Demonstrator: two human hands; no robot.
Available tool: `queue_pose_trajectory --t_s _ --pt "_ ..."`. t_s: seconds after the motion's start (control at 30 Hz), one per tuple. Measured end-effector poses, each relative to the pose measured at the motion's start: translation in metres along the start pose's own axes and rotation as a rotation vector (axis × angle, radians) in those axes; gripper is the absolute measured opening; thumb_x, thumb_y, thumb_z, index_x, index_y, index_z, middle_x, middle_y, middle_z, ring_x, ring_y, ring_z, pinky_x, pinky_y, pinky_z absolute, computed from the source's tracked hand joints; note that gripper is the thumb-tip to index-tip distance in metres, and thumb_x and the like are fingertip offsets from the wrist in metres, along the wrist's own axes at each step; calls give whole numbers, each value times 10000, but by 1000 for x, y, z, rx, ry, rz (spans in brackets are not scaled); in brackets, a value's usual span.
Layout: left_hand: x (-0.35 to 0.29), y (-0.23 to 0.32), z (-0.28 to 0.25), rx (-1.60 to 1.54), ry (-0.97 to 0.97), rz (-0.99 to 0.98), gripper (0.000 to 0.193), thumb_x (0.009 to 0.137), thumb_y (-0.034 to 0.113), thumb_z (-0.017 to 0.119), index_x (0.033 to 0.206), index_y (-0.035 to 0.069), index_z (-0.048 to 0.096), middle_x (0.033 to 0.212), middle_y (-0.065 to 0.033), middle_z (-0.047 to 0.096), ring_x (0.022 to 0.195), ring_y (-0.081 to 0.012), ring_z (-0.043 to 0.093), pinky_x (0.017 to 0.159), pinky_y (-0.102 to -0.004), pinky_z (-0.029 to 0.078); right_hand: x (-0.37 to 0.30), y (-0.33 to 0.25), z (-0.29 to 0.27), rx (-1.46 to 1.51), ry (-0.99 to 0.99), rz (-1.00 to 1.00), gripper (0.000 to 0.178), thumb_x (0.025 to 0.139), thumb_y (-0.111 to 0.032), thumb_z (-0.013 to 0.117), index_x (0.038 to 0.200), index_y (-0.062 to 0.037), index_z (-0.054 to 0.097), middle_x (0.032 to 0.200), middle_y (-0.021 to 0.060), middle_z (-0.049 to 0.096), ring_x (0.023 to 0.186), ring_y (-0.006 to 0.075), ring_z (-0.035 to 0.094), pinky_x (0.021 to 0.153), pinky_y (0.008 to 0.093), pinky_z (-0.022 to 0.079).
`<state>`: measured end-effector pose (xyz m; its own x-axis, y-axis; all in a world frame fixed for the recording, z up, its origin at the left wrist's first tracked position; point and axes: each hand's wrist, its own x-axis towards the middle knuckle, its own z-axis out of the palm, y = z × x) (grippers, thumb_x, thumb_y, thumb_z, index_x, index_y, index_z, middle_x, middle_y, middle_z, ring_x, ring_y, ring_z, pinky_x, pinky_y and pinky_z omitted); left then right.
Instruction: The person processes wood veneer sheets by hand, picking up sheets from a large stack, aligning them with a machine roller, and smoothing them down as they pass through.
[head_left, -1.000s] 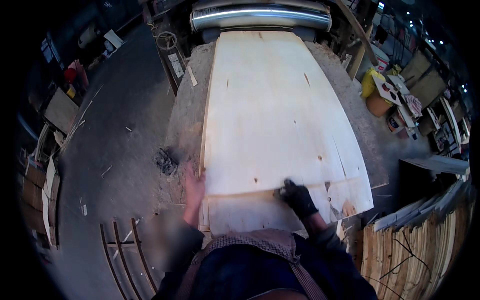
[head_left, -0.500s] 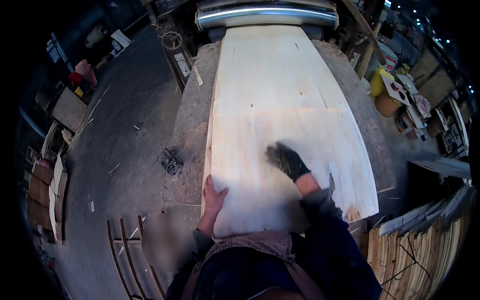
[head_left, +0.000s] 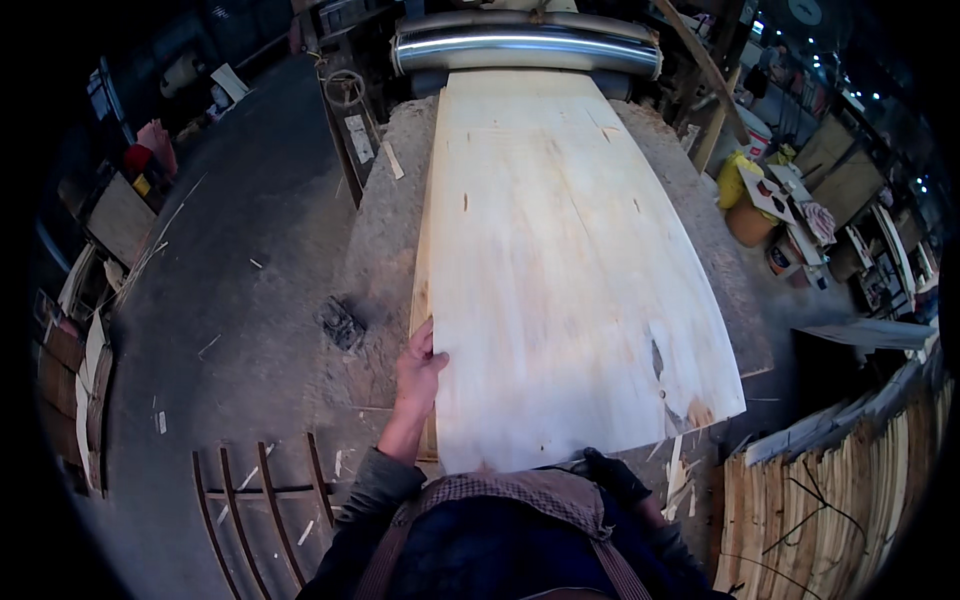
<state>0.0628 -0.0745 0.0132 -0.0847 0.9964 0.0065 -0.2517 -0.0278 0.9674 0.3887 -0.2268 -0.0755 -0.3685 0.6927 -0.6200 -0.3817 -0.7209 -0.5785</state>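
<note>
1. Before the far roller point(head_left: 527, 50), a wood sheet point(head_left: 560, 300) is lying.
2. Left hand point(head_left: 419, 368) is touching its left edge.
3. Right hand point(head_left: 614, 476) is meeting its near edge; I cannot tell either grip.

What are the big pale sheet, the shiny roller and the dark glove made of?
Big pale sheet: thin wood, it seems, unpainted; it shows grain streaks, dark marks and a split.
Shiny roller: probably polished metal, since bright reflections run along it.
Dark glove: maybe fabric or rubber, dull-looking; it's too shadowed to tell.
</note>
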Motion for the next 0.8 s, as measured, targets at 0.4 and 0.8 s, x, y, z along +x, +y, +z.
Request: queue_pose_trajectory --t_s 0.4,0.8 --pt "43 26 -32 43 42 -68 497 773 -61 474 1261 -46 381 1173 -163 534 1076 -210 521 909 -304 407 33 -32 2 -811 183 -565 265 804 -111 613 1047 -26 554 820 103 639 748 193 628 651 297 502" --pt "-31 -98 -17 1410 148 21 786 737 291 639 1336 -14 231 1383 -207 246 1292 -291 245 1041 -478 165 222 -198 53 377 -229 -383 194 883 -125 438 998 11 516 980 185 572 961 379 555 876 510 449"
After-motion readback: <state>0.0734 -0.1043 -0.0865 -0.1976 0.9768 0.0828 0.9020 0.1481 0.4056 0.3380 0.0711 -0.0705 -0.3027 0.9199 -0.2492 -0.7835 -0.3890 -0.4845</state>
